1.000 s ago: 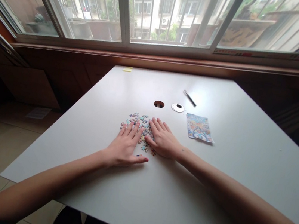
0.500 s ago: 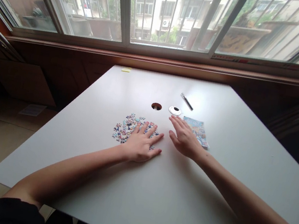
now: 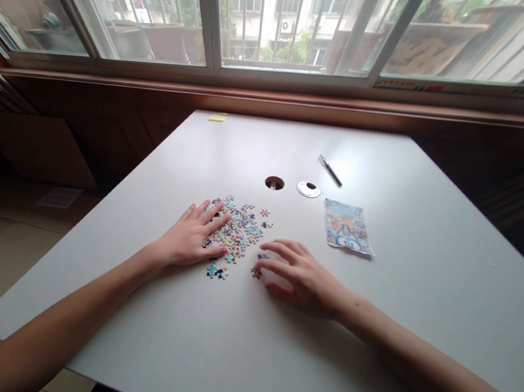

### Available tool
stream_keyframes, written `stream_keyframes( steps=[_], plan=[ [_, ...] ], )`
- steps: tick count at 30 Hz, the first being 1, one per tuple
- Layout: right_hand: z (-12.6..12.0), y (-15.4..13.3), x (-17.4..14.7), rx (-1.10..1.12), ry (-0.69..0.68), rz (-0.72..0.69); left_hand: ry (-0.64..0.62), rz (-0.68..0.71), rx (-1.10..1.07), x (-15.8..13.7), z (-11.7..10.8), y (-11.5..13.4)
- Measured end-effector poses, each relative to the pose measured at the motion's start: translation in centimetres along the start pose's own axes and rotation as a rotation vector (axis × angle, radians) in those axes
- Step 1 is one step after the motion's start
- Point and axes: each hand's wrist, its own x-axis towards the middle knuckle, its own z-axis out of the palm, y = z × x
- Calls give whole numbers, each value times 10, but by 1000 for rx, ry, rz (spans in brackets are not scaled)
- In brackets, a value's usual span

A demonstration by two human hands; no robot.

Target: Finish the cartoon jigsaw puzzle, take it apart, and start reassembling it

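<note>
The puzzle pieces lie scattered mid-table, near the cable hole; your left hand rests flat and open on the pile's left edge; your right hand hovers beside it, fingers spread over a stray piece, gripping nothing; you seem to be spreading and sorting, so next calls for a light pinch; the picture sheet lies well apart.

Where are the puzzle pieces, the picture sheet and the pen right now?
puzzle pieces (image 3: pixel 240 229), head view, middle of the loose pile between the hands.
picture sheet (image 3: pixel 347 226), head view, centre of its printed face.
pen (image 3: pixel 330 170), head view, middle of its barrel.
</note>
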Motion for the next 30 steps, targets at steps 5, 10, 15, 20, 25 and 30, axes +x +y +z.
stream_keyframes(
  steps=[5,10,15,20,25,30],
  plan=[
    [1,-2,-1,26,16,7,52,19,-32,1,3,3],
    [-3,8,-7,134,104,96,71,74,-91,0,2,1],
    [2,16,-10,196,209,176,125,110,-170,-1,2,-1],
    [3,18,-11,185,255,228,214,126,-169,-2,-1,2],
    [3,18,-9,183,247,253,254,296,-135,-8,-5,29],
    [6,19,-7,219,261,237,24,588,-34,-12,-5,81]
  ],
)
